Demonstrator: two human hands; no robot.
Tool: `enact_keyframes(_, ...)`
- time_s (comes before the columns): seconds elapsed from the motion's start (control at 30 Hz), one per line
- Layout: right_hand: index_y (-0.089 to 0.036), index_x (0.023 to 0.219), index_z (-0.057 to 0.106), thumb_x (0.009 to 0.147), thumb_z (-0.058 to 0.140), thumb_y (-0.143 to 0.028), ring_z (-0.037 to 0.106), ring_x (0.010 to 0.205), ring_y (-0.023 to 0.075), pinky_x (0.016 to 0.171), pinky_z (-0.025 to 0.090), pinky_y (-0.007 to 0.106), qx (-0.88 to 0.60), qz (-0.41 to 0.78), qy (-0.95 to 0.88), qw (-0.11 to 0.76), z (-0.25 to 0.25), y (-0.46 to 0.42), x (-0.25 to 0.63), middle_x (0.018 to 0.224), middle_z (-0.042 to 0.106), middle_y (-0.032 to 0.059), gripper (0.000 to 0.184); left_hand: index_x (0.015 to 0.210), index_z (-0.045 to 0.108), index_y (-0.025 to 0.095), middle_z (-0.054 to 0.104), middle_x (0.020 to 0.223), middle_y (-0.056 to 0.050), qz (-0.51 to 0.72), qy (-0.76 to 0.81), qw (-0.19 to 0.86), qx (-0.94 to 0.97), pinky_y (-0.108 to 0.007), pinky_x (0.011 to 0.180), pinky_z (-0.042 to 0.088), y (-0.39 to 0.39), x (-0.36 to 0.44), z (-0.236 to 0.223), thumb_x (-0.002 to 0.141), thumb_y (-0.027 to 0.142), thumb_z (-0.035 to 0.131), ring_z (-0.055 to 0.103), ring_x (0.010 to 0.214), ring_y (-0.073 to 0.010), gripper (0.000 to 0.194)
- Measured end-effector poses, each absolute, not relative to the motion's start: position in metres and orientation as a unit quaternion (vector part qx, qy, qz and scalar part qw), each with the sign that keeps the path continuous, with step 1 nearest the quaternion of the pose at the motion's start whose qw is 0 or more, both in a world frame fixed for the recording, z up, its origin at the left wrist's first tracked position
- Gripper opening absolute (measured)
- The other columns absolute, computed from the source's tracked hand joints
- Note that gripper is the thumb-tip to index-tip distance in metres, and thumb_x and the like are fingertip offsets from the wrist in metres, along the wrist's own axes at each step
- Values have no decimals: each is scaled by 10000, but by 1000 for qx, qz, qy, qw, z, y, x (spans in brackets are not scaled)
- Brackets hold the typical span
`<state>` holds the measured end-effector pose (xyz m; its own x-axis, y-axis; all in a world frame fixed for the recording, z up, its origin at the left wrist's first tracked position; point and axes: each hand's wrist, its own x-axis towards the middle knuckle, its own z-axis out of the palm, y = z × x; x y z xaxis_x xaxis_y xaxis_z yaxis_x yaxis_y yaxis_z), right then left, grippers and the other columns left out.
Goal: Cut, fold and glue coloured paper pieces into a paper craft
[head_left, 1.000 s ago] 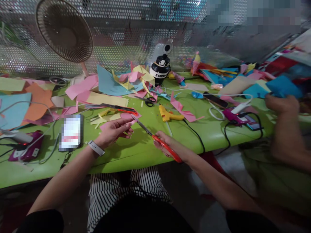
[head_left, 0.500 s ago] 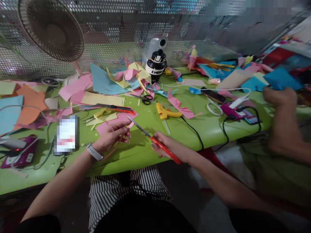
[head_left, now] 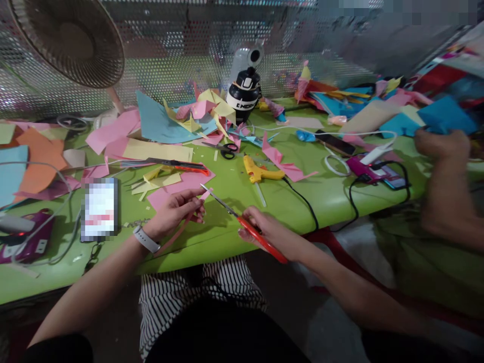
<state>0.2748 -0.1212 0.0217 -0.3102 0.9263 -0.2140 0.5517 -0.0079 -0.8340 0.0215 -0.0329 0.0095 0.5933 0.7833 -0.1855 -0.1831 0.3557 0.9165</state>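
Black bottle (head_left: pixel 243 95), white band (head_left: pixel 241 103) around it, dark capitals resembling "ENCR", remaining letters unclear

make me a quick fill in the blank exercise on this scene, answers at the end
1. The ____ hand holds the metal scissors with red handles.
2. The left hand pinches a narrow paper strip coloured ____.
3. The yellow plastic glue gun has a ____ cord.
4. The brown, round-caged fan stands on the picture's ____ side.

Missing words: right; pink; black; left

The glue gun (head_left: pixel 259 172) lies on the table (head_left: pixel 336 194) between the held scissors (head_left: pixel 260 239) and bottle (head_left: pixel 243 96).
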Motion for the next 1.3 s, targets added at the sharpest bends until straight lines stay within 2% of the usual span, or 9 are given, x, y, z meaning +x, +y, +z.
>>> enact_keyframes(0.2,-255,874,367,849,629,-538,512,641,148,597,379,288,-563,470,-647,208,21,-122,273,756,576,-22,387,1196,675,165,690,748,-19,315,320,757,475,-277,646,573,-33,22,11,808,299,780,660,657,-123,423)
enact_keyframes(0.5,-255,853,381,852,640,-538,481,599,129,584,388,275,-558,498,-625,224,14,-125,274,675,537,-58,384,1199,668,158,705,765,-26,300,323,766,469,-286,649,577,-31,21,8,813,288,778,676,660,-131,422)
enact_keyframes(0.63,-256,846,384,844,645,-546,472,548,119,530,378,262,-571,496,-612,232,12,-126,274,626,512,-66,391,1231,650,138,726,785,-43,268,337,776,461,-271,643,567,-31,23,7,808,292,782,678,632,-121,469)
enact_keyframes(0.8,-259,848,360,846,617,-569,421,460,111,446,338,250,-575,503,-601,234,16,-126,275,547,427,-92,403,1188,664,125,733,810,-47,270,376,771,437,-230,618,551,-33,27,11,801,258,785,690,691,-119,427)
enact_keyframes(0.97,-254,862,357,860,575,-584,444,479,104,439,350,249,-542,501,-631,237,19,-130,280,629,451,-69,395,1205,667,152,734,834,-38,322,373,758,428,-209,612,546,-32,26,15,793,289,796,688,720,-114,453)
enact_keyframes(1.1,-256,940,352,920,530,-512,423,451,84,409,378,239,-543,504,-633,224,7,-135,287,684,465,-74,312,1182,678,152,734,832,-41,348,362,751,428,-217,614,559,-32,25,14,786,292,800,693,741,-125,437)
enact_keyframes(1.3,-247,932,350,925,549,-478,425,504,89,477,394,253,-532,476,-666,214,9,-134,284,674,468,-70,305,1149,687,152,744,834,-43,352,347,756,428,-229,640,579,-34,26,14,784,283,802,707,761,-132,404)
